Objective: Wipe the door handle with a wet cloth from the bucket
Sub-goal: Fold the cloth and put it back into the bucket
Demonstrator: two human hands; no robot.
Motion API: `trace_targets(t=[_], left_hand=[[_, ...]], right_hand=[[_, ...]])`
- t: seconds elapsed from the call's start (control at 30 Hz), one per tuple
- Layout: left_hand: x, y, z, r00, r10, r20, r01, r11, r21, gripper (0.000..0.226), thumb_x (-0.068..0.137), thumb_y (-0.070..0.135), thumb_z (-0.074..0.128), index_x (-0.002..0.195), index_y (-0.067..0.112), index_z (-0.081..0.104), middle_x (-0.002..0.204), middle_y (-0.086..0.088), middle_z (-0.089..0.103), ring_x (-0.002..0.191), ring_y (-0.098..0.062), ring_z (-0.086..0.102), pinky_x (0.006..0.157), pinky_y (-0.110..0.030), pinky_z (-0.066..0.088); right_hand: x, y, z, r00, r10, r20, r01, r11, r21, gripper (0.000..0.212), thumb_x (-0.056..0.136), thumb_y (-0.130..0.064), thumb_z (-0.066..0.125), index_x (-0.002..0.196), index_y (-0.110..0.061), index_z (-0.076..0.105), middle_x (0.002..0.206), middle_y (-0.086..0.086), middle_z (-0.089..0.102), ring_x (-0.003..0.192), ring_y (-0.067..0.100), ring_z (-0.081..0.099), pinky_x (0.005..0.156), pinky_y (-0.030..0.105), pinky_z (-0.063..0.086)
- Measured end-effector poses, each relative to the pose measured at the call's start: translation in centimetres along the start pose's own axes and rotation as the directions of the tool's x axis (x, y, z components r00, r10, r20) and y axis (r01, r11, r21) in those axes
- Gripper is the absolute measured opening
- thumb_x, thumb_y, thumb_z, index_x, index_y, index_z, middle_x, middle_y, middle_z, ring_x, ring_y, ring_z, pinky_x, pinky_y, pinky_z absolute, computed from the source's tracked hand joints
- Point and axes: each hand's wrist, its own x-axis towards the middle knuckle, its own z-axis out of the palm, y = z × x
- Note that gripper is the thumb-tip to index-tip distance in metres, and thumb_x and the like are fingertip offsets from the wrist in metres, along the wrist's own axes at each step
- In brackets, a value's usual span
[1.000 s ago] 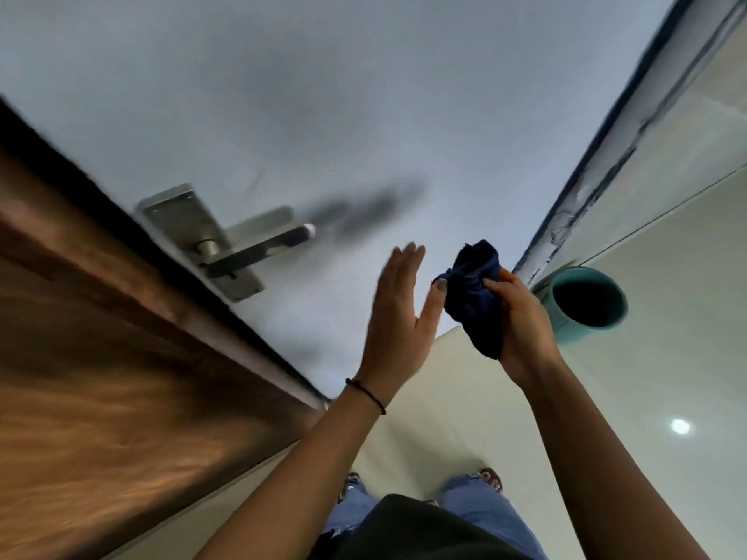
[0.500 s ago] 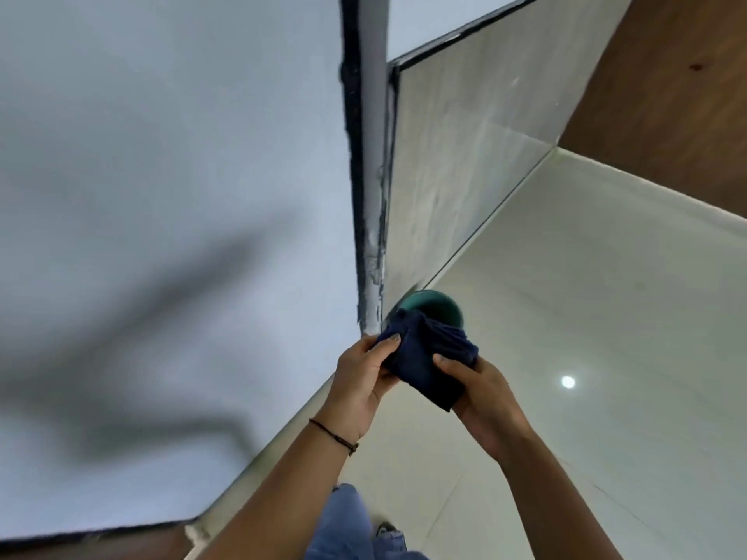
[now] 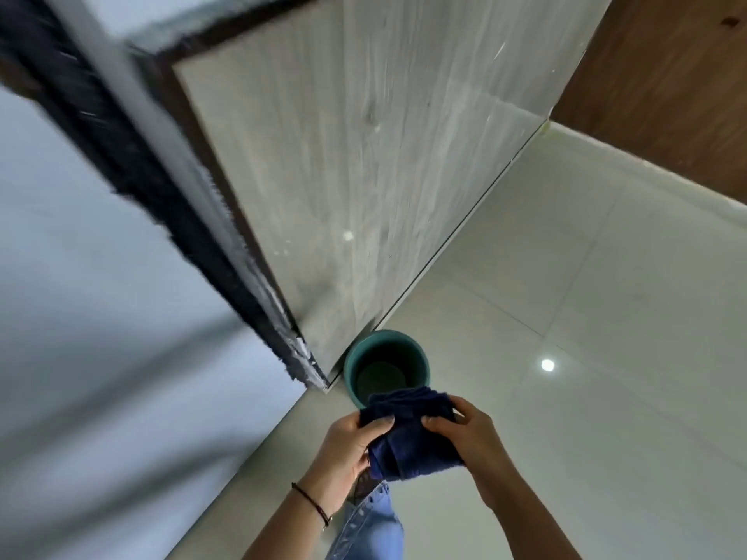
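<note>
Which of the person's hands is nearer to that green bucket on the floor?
Right, though only slightly. The right hand grips the blue cloth just below the bucket rim's near edge; the left hand holds the cloth's other side, lower and further left.

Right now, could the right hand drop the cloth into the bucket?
Probably yes. The right hand holds the dark blue cloth with the left hand just over the teal bucket's open mouth; nothing sits between them.

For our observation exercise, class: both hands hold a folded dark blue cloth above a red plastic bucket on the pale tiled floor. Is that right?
Not quite. The head view shows the round plastic bucket is teal, not red. Both hands, left hand and right hand, do hold the folded dark blue cloth above it on the pale tiled floor.
</note>
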Motion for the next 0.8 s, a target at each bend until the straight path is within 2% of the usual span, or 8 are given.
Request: trace_targets(t=[0.1, 0.2, 0.3, 0.37, 0.47, 0.57, 0.67, 0.8], left_hand=[[8.3, -1.3, 0.7, 0.981, -0.043, -0.192, 0.045, 0.999, 0.011, 0.026, 0.085, 0.000, 0.060, 0.109, -0.009, 0.062, 0.107, -0.031, 0.066, 0.082, -0.033, 0.067, 0.061, -0.031, 0.056], [17.7, -4.5, -0.2, 0.935, -0.106, -0.339, 0.103, 0.994, -0.026, 0.026, 0.084, 0.000, 0.062, 0.108, -0.007, 0.063, 0.102, -0.028, 0.069, 0.095, -0.042, 0.066, 0.077, -0.044, 0.053], [27.6, -8.8, -1.8, 0.870, -0.172, -0.461, 0.149, 0.985, -0.087, 0.026, 0.085, -0.001, 0.059, 0.111, -0.006, 0.061, 0.105, -0.027, 0.068, 0.101, -0.041, 0.064, 0.093, -0.054, 0.049], [33.6, -11.3, -3.5, 0.842, -0.199, -0.502, 0.145, 0.979, -0.145, 0.026, 0.087, -0.001, 0.056, 0.113, -0.002, 0.061, 0.108, -0.024, 0.067, 0.103, -0.038, 0.063, 0.095, -0.053, 0.048], [42.3, -15.8, -6.4, 0.809, -0.233, -0.540, 0.146, 0.969, -0.199, 0.024, 0.089, -0.002, 0.051, 0.111, 0.003, 0.060, 0.104, -0.019, 0.067, 0.100, -0.034, 0.063, 0.089, -0.046, 0.050], [48.8, -19.2, -8.7, 0.772, -0.260, -0.580, 0.172, 0.964, -0.203, 0.031, 0.088, -0.001, 0.050, 0.118, 0.000, 0.057, 0.108, -0.020, 0.065, 0.099, -0.033, 0.062, 0.088, -0.044, 0.051], [53.0, -21.9, -10.2, 0.746, -0.318, -0.585, 0.213, 0.947, -0.242, 0.030, 0.088, 0.000, 0.048, 0.117, 0.005, 0.056, 0.101, -0.017, 0.064, 0.085, -0.029, 0.060, 0.068, -0.034, 0.048], [54.0, -22.9, -10.2, 0.736, -0.273, -0.620, 0.205, 0.962, -0.180, 0.038, 0.089, 0.003, 0.049, 0.127, 0.003, 0.052, 0.113, -0.015, 0.062, 0.104, -0.034, 0.060, 0.089, -0.041, 0.049]], right_hand=[[9.0, 0.8, -0.3, 0.996, 0.028, -0.079, -0.036, 0.994, -0.102, 0.023, 0.076, -0.009, 0.077, 0.094, -0.014, 0.064, 0.090, 0.006, 0.072, 0.080, 0.021, 0.067, 0.066, 0.029, 0.053], [18.6, 4.2, 0.3, 0.996, 0.045, -0.072, -0.059, 0.976, -0.208, 0.015, 0.080, -0.009, 0.072, 0.092, -0.012, 0.063, 0.088, 0.009, 0.071, 0.081, 0.025, 0.066, 0.069, 0.032, 0.050], [29.0, 9.4, 1.6, 0.997, 0.067, -0.032, -0.073, 0.952, -0.297, 0.013, 0.084, -0.004, 0.063, 0.092, -0.014, 0.059, 0.089, 0.008, 0.067, 0.085, 0.026, 0.062, 0.072, 0.031, 0.046], [35.3, 12.8, 2.8, 0.996, 0.094, -0.007, -0.090, 0.936, -0.341, 0.015, 0.087, -0.003, 0.058, 0.100, -0.010, 0.060, 0.097, 0.010, 0.066, 0.089, 0.025, 0.060, 0.075, 0.031, 0.045], [43.8, 17.5, 5.0, 0.989, 0.150, 0.008, -0.134, 0.905, -0.404, 0.027, 0.090, -0.005, 0.053, 0.116, -0.007, 0.058, 0.113, 0.012, 0.066, 0.100, 0.027, 0.060, 0.078, 0.027, 0.040], [49.9, 21.2, 6.5, 0.988, 0.155, 0.002, -0.135, 0.871, -0.472, 0.039, 0.091, -0.005, 0.049, 0.130, -0.009, 0.053, 0.123, 0.017, 0.064, 0.114, 0.034, 0.059, 0.090, 0.033, 0.045], [54.2, 24.1, 7.2, 0.981, 0.188, 0.050, -0.138, 0.854, -0.502, 0.043, 0.092, -0.003, 0.046, 0.134, -0.009, 0.050, 0.129, 0.018, 0.061, 0.119, 0.034, 0.057, 0.101, 0.036, 0.043], [55.4, 24.9, 6.8, 0.985, 0.156, 0.072, -0.092, 0.829, -0.551, 0.043, 0.094, -0.004, 0.044, 0.135, -0.011, 0.050, 0.134, 0.017, 0.058, 0.125, 0.033, 0.053, 0.107, 0.036, 0.040]])
